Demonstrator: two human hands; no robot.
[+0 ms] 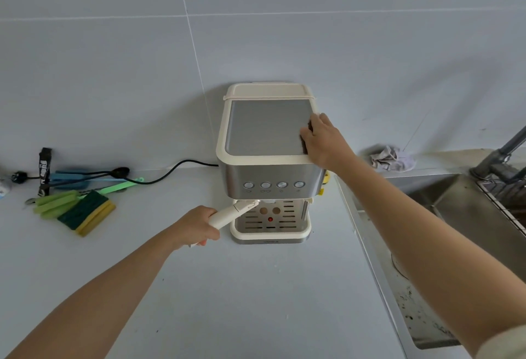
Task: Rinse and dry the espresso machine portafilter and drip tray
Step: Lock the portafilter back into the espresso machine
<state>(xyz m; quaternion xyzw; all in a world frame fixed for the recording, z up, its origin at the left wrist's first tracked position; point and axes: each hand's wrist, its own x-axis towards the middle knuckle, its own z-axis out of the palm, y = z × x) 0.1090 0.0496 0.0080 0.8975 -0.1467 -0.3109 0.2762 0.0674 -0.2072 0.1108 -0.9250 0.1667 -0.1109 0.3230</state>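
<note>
A cream and steel espresso machine (267, 142) stands against the tiled wall on the grey counter. My left hand (196, 226) grips the cream handle of the portafilter (233, 212), whose head sits under the machine's brew group, angled out to the left. My right hand (323, 138) rests on the machine's top right edge, fingers curled over the rim. The drip tray (270, 233) with its slotted steel grate sits in place at the machine's base.
A steel sink (455, 216) with a faucet (501, 156) lies to the right. A crumpled grey cloth (391, 159) sits behind the sink's corner. At the left lie a green-yellow sponge (85, 213), brushes (94, 182) and the machine's black cord (170, 171).
</note>
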